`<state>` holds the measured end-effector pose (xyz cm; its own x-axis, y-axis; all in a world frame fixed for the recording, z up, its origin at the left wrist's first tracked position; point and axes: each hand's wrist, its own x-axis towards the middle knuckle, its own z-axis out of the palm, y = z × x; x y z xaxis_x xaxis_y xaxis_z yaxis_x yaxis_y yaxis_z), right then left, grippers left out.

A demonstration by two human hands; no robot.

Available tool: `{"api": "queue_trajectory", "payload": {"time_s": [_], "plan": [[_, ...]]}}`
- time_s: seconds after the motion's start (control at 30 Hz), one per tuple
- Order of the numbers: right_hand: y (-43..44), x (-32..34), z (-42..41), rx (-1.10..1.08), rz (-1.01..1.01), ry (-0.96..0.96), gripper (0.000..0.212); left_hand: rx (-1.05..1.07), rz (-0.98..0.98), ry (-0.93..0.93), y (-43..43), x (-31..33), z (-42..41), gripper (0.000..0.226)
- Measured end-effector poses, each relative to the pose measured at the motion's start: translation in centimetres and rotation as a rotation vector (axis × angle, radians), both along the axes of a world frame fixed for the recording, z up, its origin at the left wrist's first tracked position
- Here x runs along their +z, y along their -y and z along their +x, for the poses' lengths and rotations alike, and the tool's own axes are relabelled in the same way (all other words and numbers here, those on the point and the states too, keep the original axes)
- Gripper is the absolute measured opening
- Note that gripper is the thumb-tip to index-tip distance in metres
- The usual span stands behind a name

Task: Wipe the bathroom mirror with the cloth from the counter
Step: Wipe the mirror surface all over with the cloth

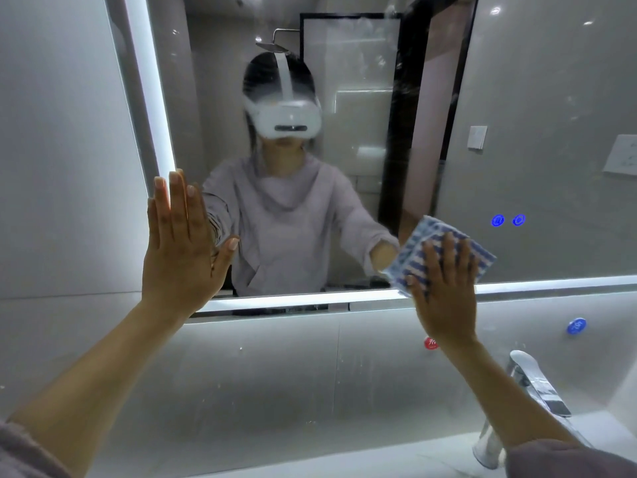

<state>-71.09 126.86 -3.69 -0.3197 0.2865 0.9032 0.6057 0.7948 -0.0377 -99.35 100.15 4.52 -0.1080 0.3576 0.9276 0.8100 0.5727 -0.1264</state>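
A large lit-edged bathroom mirror (517, 132) fills the upper view, with smears near its top middle. My right hand (444, 291) presses a blue-and-white checked cloth (418, 239) flat against the glass near the mirror's lower edge, fingers straight and spread over the cloth. My left hand (182, 246) lies flat with straight fingers against the mirror's lower left corner, holding nothing. The mirror reflects a person in a grey hoodie wearing a white headset.
A chrome faucet (537, 391) stands at the lower right over a white basin (379, 457). Two blue lit touch buttons (508, 220) glow on the mirror's right side. A red sticker (430, 343) and a blue sticker (576, 326) are on the wall below the mirror.
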Motion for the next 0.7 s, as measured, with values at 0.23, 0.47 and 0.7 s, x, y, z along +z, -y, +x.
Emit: {"api": "queue_trajectory", "payload": {"time_s": [0.23, 0.47, 0.7], "plan": [[-2.3, -0.8, 3.4, -0.084, -0.247, -0.059, 0.062, 0.008, -0.003, -0.011, 0.0, -0.1, -0.1, 0.081], [0.0, -0.7, 0.2, -0.056, -0.316, -0.188, 0.061, -0.009, 0.018, -0.012, -0.1, -0.1, 0.0, 0.08], [6.0, -0.1, -6.6, 0.047, -0.046, -0.054, 0.062, -0.004, 0.008, -0.017, -0.1, -0.1, 0.0, 0.081]]}}
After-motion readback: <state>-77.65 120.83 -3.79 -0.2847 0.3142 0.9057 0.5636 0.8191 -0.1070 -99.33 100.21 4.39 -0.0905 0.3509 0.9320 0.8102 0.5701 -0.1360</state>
